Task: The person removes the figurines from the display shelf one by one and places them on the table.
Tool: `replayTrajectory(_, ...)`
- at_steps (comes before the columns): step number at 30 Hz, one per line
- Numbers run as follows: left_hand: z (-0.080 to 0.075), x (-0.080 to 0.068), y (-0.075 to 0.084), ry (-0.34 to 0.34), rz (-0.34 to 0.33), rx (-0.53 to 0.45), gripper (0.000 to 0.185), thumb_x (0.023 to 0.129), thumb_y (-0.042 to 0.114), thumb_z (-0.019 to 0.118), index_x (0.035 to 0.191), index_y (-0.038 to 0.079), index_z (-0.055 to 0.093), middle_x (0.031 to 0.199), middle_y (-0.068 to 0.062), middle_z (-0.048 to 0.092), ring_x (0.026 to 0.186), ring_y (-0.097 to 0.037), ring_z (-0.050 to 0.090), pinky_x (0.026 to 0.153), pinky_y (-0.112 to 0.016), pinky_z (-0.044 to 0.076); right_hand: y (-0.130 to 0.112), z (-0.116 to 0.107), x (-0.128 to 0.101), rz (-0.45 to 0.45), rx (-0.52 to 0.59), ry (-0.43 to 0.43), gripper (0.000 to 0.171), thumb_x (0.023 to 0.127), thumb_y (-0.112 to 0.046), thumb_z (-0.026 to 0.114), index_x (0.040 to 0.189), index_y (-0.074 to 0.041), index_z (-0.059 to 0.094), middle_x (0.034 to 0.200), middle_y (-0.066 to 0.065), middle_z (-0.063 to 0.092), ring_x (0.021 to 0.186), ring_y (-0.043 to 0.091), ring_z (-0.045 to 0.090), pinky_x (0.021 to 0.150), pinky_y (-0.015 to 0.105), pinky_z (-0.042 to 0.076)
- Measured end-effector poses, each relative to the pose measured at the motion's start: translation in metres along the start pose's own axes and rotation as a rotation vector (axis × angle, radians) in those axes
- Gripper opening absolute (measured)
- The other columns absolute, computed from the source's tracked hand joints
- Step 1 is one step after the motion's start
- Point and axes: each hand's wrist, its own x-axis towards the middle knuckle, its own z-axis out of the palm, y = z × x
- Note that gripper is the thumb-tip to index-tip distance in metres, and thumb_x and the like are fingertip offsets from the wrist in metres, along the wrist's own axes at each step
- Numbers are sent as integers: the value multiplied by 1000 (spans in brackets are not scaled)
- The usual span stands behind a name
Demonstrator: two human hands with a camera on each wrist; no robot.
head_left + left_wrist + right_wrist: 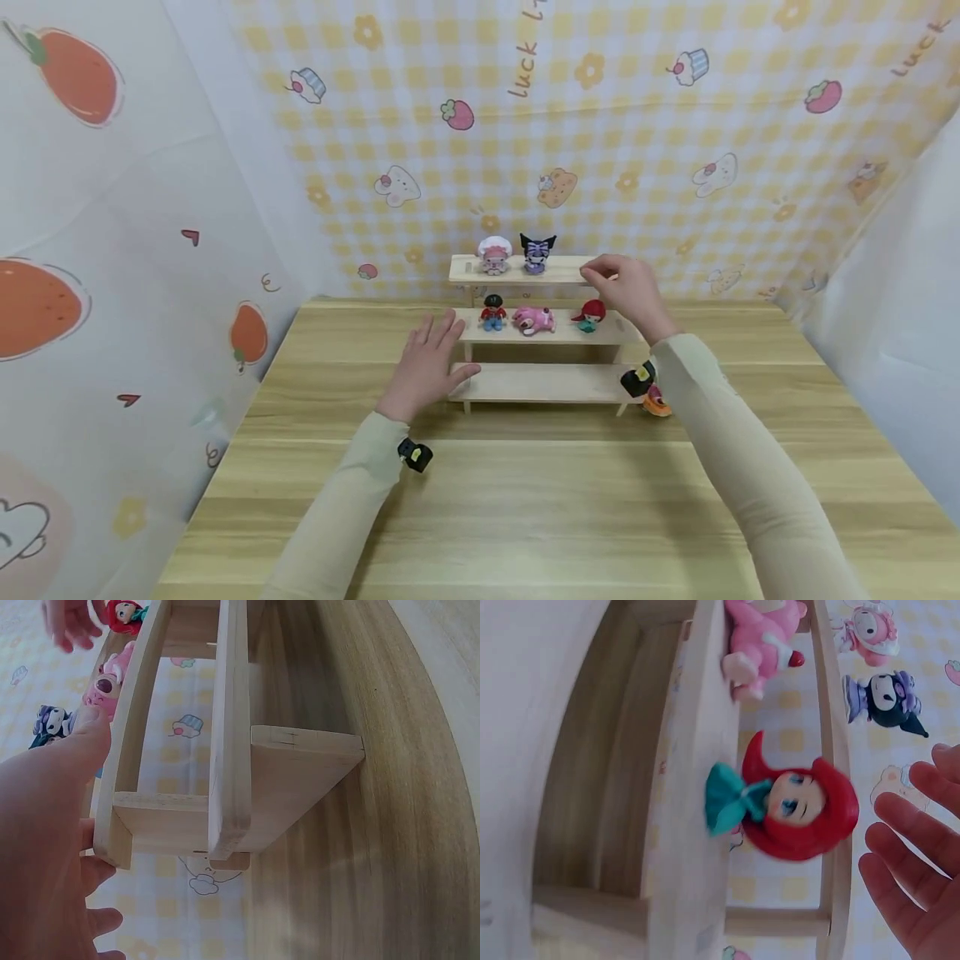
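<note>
1. A small three-tier wooden step shelf (543, 382) stands on the wooden bench (525, 500), near its far edge, in front of a yellow checked backdrop printed with cakes and strawberries.
2. The left hand (427, 362) rests at the left end of the shelf with its fingers straight and spread; the fingertips lie against the left edge of the middle and bottom tiers. The left wrist view shows the thumb (86, 739) lying along the shelf's side piece. It grips nothing.
3. The right hand (626, 292) hovers over the right end of the top tier, just above the red-haired mermaid figure (590, 315). From the head view the fingers look bent toward the thumb; the right wrist view shows them relaxed and apart, with nothing between them.
4. The mermaid figure sits on the middle tier at its right end, with a teal tail and red hair, apart from the hand.
5. On the same tier, a pink bear figure (534, 320) lies beside it, and a small figure in a red top (492, 312) stands further left.
6. The top tier carries a pink-hooded figure (494, 255) and a dark purple-eared figure (537, 252), side by side.
7. An orange object (657, 402) lies on the bench by the shelf's right foot, partly hidden by the right sleeve.
</note>
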Motion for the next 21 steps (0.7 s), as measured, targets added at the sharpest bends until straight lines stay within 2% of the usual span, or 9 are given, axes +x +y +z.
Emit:
replayTrajectory(10, -5, -4, 4, -1, 11, 2, 81, 90, 58, 52, 152, 14, 25, 161, -9, 14, 146, -39, 6, 116, -58, 11, -24, 11, 29, 10, 45, 70, 27, 95, -27, 59, 112, -8, 69, 102, 13, 71, 87, 24, 62, 76, 36, 49)
replayTrajectory(16, -4, -5, 4, -3, 9, 9, 81, 90, 58, 53, 152, 13, 25, 161, -8, 13, 146, -40, 7, 116, -57, 11, -32, 19, 41, 43, 69, 46, 30, 96, -23, 57, 121, -7, 65, 100, 15, 71, 86, 24, 65, 69, 29, 48)
replayTrajectory(21, -3, -6, 2, 14, -6, -2, 80, 90, 57, 54, 152, 15, 26, 161, -7, 14, 146, -39, 8, 116, -57, 12, -43, 24, 48, 31, 31, 48, 27, 97, -20, 56, 116, -6, 67, 94, 15, 72, 81, 24, 67, 64, 26, 48)
